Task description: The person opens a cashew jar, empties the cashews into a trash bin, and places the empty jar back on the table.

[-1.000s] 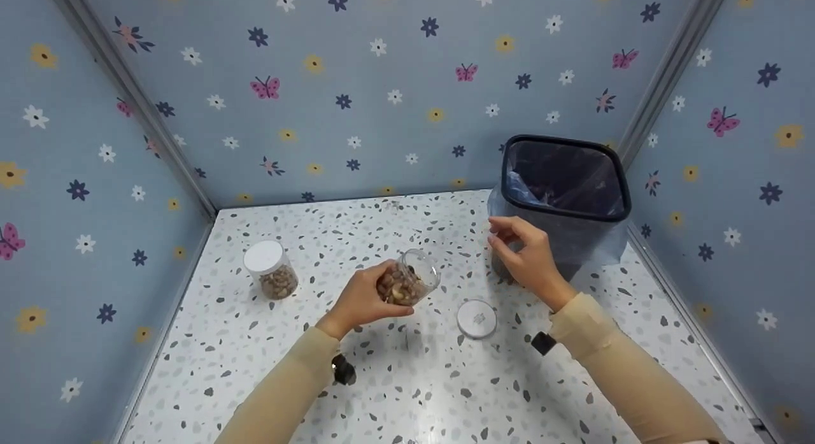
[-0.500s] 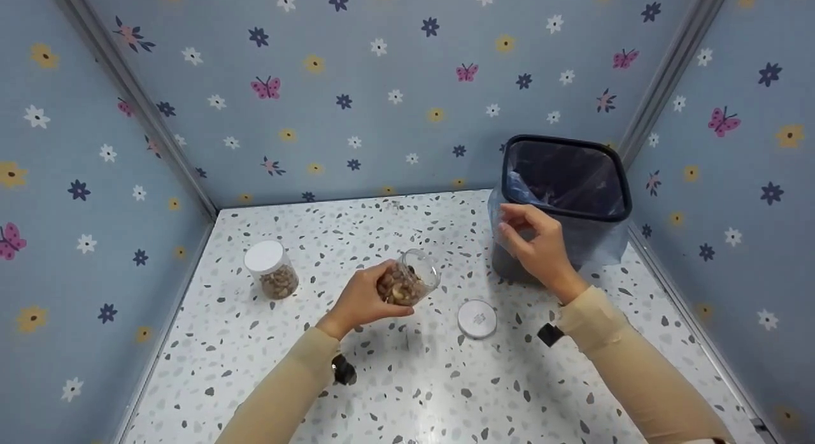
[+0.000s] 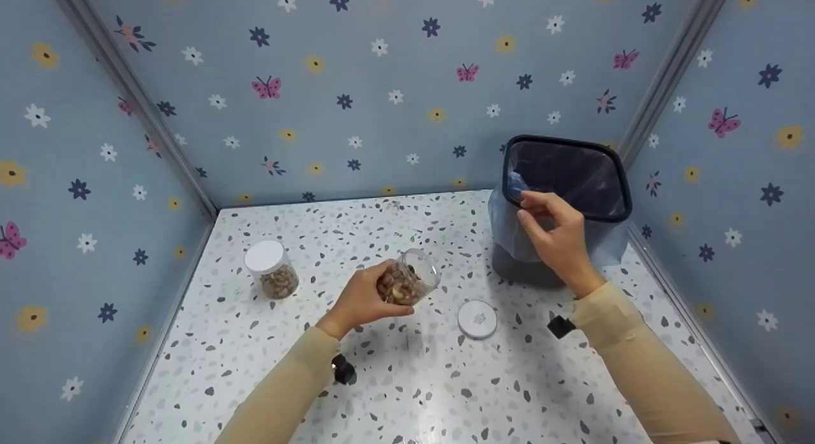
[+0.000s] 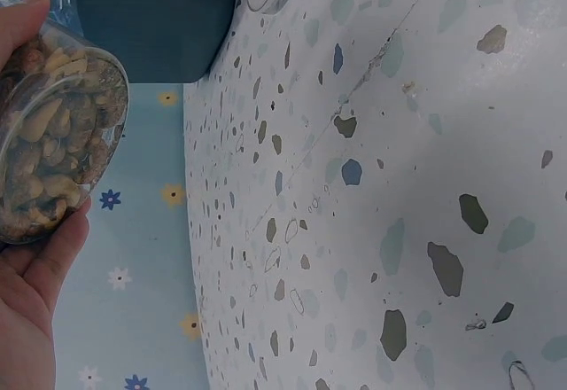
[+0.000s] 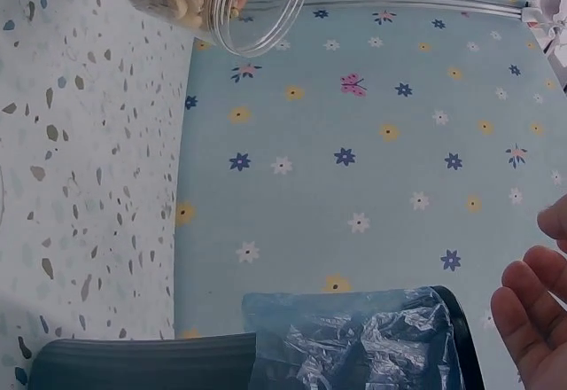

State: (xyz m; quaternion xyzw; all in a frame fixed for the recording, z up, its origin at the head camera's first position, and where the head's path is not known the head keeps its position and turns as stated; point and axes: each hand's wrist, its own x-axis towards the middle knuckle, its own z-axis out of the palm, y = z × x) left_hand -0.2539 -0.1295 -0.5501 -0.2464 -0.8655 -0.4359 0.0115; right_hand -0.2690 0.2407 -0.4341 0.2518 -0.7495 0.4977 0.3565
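Observation:
My left hand grips a clear, lidless jar of mixed nuts, tilted with its mouth toward the right, a little above the table. The left wrist view shows that jar close up against my left palm. Its white lid lies flat on the table to the jar's right. My right hand is up at the left rim of the dark bin, fingers loosely bent, with nothing visible between them. In the right wrist view my right fingers show at the frame's edge, holding nothing.
A second jar of nuts with a white lid stands at the left of the speckled table. The bin has a bluish plastic liner. Flowered blue walls close in the table at the back and both sides.
My right hand has risen from beside the jar's mouth up and right to the bin's rim. The left hand and its jar have stayed put.

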